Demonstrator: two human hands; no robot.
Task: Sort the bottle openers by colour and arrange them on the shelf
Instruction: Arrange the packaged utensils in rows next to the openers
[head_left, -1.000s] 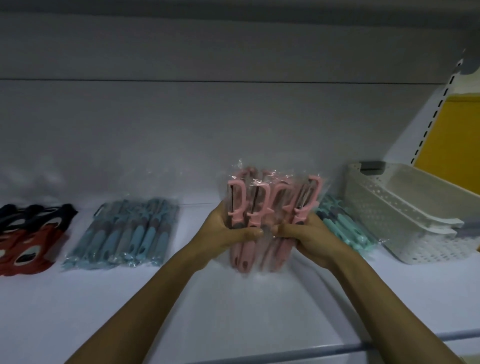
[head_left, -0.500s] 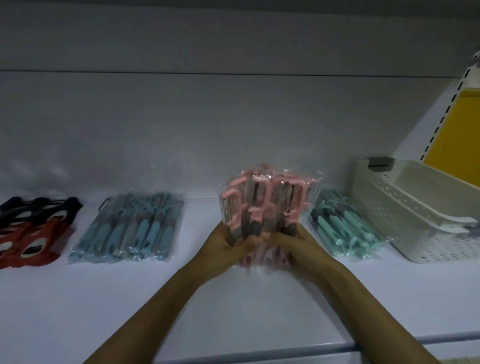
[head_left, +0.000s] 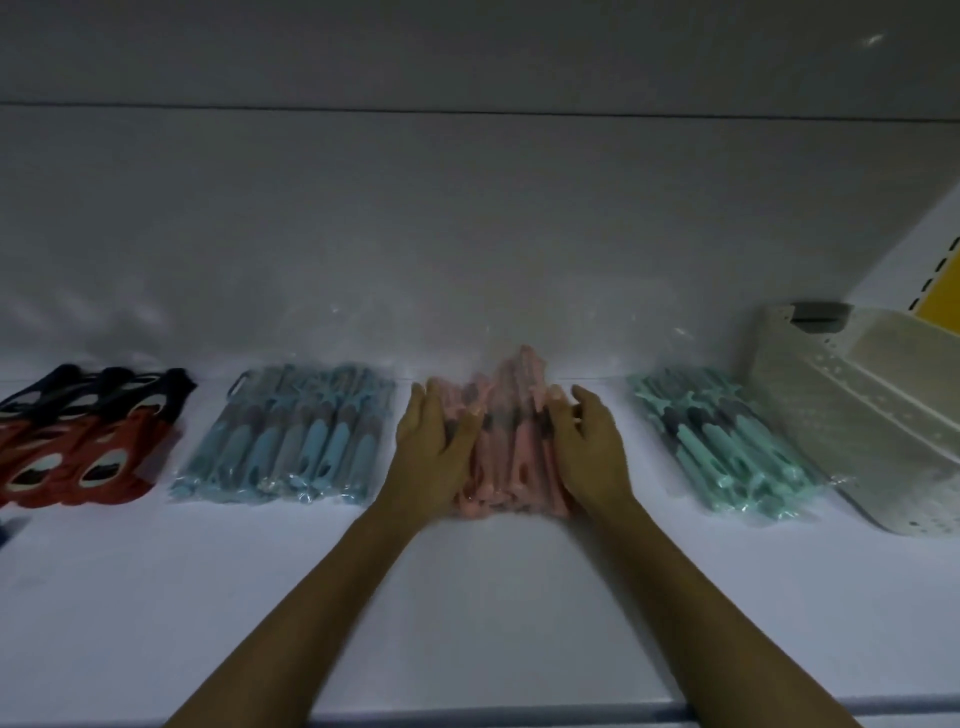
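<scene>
Lowered flat, one pink bundle (head_left: 511, 452) lies under left hand (head_left: 431, 452) and right hand (head_left: 595, 452).

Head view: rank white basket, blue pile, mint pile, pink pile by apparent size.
1. white basket
2. blue pile and mint pile, about alike
3. pink pile, seemingly smallest; left hand and right hand cover its sides

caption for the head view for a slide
Left hand and right hand rest on pink openers on the shelf, between blue openers and teal openers, basket at right.
</scene>
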